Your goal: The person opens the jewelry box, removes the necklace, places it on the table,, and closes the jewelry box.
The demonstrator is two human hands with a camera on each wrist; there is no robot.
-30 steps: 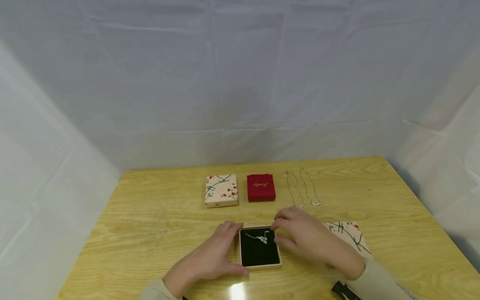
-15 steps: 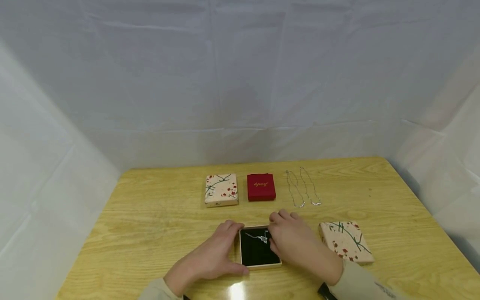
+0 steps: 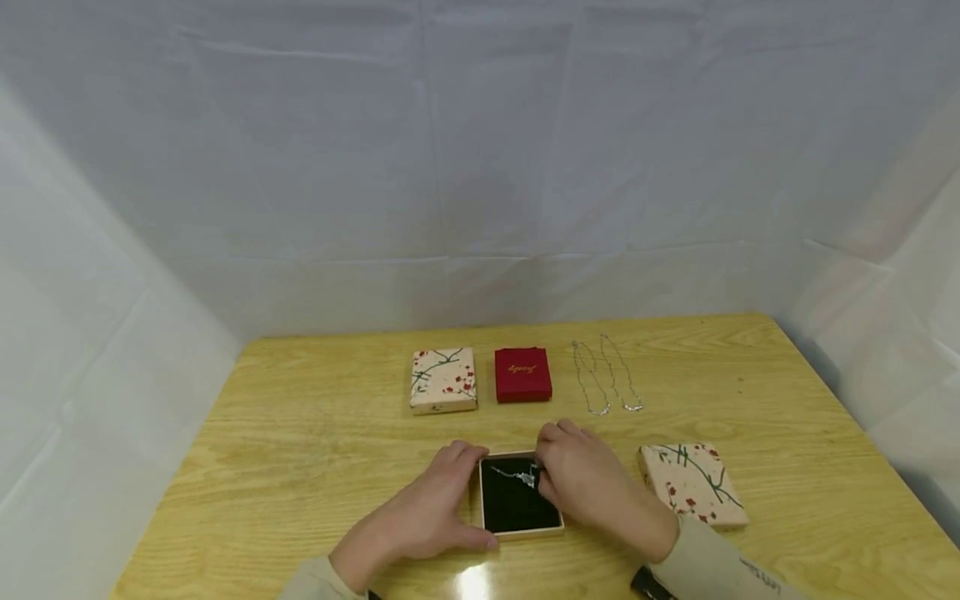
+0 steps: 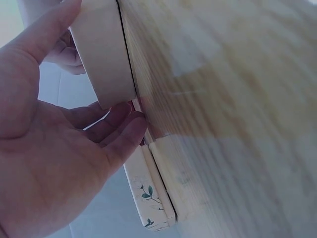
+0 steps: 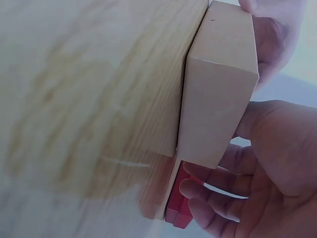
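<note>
A shallow jewelry box (image 3: 523, 536) with a black pad lies at the table's near middle. On the pad rests a silver necklace (image 3: 527, 479), its pendant toward the far right. My left hand (image 3: 431, 512) grips the box's left side, thumb at the near corner and fingers at the far one. My right hand (image 3: 588, 487) curls over the far right corner, covering the end of the chain. In the right wrist view its thumb comes over the top edge of the box wall (image 5: 213, 111), with fingers bent at the far end. The left wrist view shows the plain outer wall (image 4: 104, 54).
A flower-patterned lid (image 3: 693, 487) lies right of the right forearm. Farther back are a closed flower-patterned box (image 3: 442, 382) and a red box (image 3: 522, 375) with gold lettering. Two silver necklaces (image 3: 600, 375) are spread beside them on the wooden table (image 3: 300, 425).
My right hand has moved left, from beside the box onto its far right corner, with fingers curled in more. The lid shows more fully. My left hand has stayed put.
</note>
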